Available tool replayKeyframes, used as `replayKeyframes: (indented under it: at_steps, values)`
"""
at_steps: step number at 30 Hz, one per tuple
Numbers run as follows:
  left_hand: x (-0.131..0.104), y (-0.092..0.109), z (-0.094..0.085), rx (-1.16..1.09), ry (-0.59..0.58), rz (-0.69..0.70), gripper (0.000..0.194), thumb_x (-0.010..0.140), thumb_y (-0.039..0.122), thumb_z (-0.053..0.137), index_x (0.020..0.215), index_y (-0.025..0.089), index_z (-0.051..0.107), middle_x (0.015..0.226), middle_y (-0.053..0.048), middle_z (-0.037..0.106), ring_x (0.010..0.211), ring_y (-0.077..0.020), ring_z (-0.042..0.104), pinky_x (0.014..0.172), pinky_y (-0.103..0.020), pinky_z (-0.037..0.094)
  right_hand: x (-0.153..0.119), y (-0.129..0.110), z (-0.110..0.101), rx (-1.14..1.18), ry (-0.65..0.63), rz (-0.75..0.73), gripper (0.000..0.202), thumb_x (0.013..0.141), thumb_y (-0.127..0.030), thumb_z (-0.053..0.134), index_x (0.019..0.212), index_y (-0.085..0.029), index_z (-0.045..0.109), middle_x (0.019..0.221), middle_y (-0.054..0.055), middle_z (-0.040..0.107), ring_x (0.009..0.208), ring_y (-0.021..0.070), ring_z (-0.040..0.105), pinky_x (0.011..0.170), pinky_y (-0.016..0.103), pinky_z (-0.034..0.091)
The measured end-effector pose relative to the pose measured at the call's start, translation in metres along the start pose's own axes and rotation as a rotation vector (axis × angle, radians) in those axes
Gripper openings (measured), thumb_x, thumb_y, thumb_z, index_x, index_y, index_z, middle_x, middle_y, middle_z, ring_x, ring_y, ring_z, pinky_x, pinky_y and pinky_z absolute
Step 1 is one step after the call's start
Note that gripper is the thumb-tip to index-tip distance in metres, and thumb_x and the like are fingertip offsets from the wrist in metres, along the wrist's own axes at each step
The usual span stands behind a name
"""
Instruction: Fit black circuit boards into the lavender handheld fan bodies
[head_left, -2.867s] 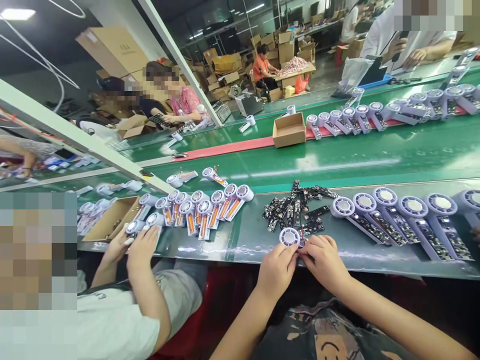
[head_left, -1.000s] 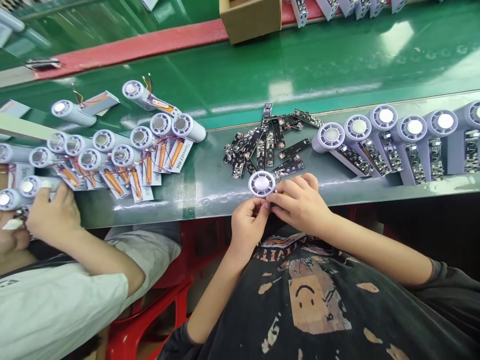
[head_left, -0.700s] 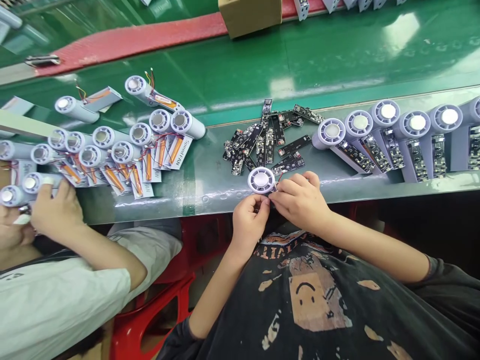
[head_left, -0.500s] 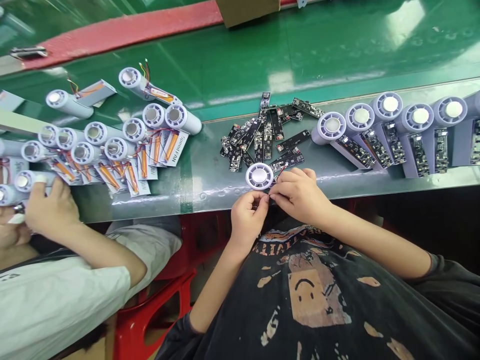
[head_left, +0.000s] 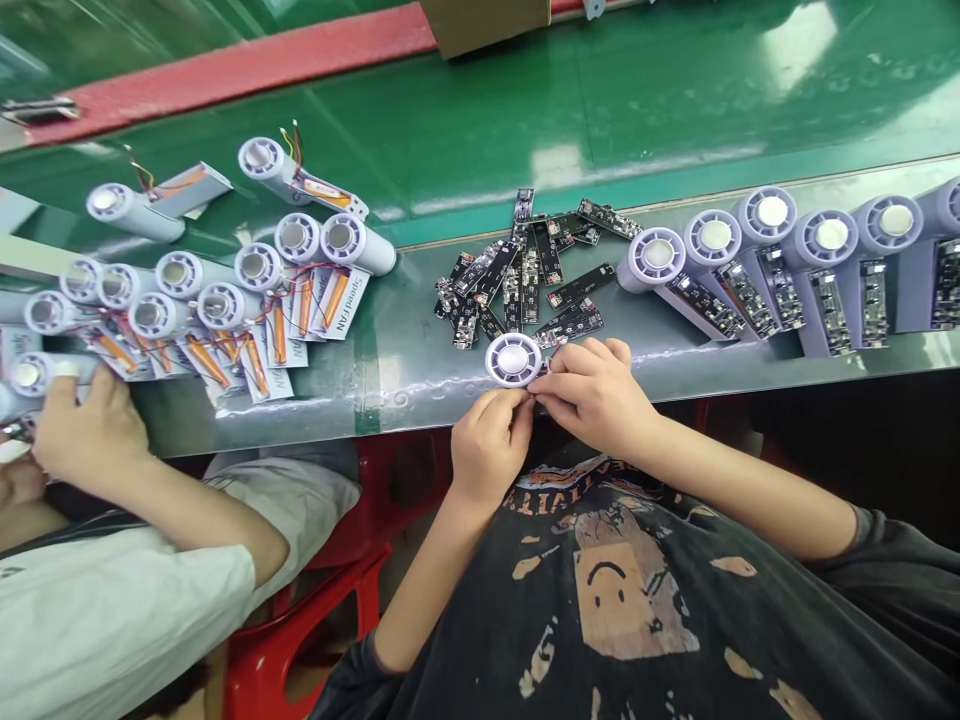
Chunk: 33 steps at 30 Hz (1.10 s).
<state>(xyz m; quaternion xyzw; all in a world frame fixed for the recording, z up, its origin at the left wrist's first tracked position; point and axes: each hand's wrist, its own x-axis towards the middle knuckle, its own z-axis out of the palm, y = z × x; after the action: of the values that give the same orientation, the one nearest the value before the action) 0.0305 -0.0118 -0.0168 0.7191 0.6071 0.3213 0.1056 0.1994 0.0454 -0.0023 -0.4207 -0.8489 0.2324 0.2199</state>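
A pale lilac handheld fan (head_left: 513, 360) stands at the bench's front edge, its round silver-centred head facing up. My left hand (head_left: 489, 445) is closed in a pinch just below the fan head. My right hand (head_left: 600, 392) is closed too, its fingertips meeting the left ones. A bit of thin wire (head_left: 557, 347) shows by the right fingers. What lies between the fingertips is too small and covered to make out. Behind the fan is a loose heap of black circuit boards (head_left: 491, 275).
On the right stands a row of fans (head_left: 712, 238) with boards in their handles. Leftward are several fans (head_left: 225, 305) with orange batteries and loose wires. A co-worker's hand (head_left: 94, 425) touches a fan at far left. A red stool (head_left: 300, 640) is below; a cardboard box (head_left: 487, 22) is at the back.
Both hands remain pinched together by the fan, with the left fingers a little closer under its head. The whole view has shifted slightly; the co-worker's hand stays at the left fans.
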Motion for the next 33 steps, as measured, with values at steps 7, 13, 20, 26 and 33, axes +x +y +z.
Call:
replayKeyframes:
  at_steps: [7,13,20,26,33]
  values:
    - [0.0,0.009,-0.005,-0.669,-0.156,-0.563,0.011,0.08,0.022,0.056,0.09,0.021,0.06,0.083,-0.002,0.064,0.069,-0.0145,0.058,0.064,-0.028,0.049,0.001,0.002,0.002,-0.121,0.018,-0.088,0.023,0.097,-0.026,0.054,0.088,-0.025,0.074,0.082,0.002,0.062,0.083,0.0182,0.045,0.079,0.036,0.022]
    - [-0.011,0.009,-0.018,-1.11,0.049,-0.822,0.036,0.055,0.007,0.056,0.086,0.023,0.051,0.084,0.004,0.049,0.065,-0.0069,0.047,0.06,-0.019,0.044,0.005,0.0,0.003,-0.1,-0.004,-0.054,0.017,0.093,-0.023,0.056,0.085,-0.022,0.072,0.083,0.002,0.063,0.083,0.0186,0.047,0.078,0.035,0.023]
    - [-0.01,-0.025,-0.028,-0.995,0.499,-0.716,0.032,0.07,0.021,0.076,0.097,0.024,0.059,0.086,0.003,0.058,0.079,-0.0091,0.061,0.08,-0.025,0.052,0.003,0.001,0.001,-0.05,0.027,-0.05,0.015,0.088,-0.018,0.059,0.083,-0.023,0.072,0.08,0.001,0.062,0.08,0.0172,0.048,0.077,0.034,0.023]
    - [-0.013,-0.076,-0.026,-0.229,0.435,-0.53,0.033,0.083,0.035,0.067,0.112,0.021,0.058,0.102,-0.008,0.066,0.097,-0.0214,0.065,0.094,-0.041,0.051,0.001,0.002,0.001,-0.065,0.037,-0.04,0.016,0.09,-0.019,0.057,0.083,-0.023,0.072,0.08,0.001,0.062,0.08,0.0166,0.048,0.078,0.033,0.023]
    - [-0.008,-0.083,-0.047,0.258,-0.02,-0.099,0.04,0.085,0.015,0.052,0.122,0.022,0.064,0.139,-0.015,0.056,0.134,-0.0323,0.049,0.113,-0.056,0.034,-0.001,0.003,0.001,-0.067,0.051,-0.04,0.016,0.088,-0.019,0.059,0.082,-0.024,0.073,0.077,0.0,0.061,0.078,0.0161,0.047,0.078,0.033,0.023]
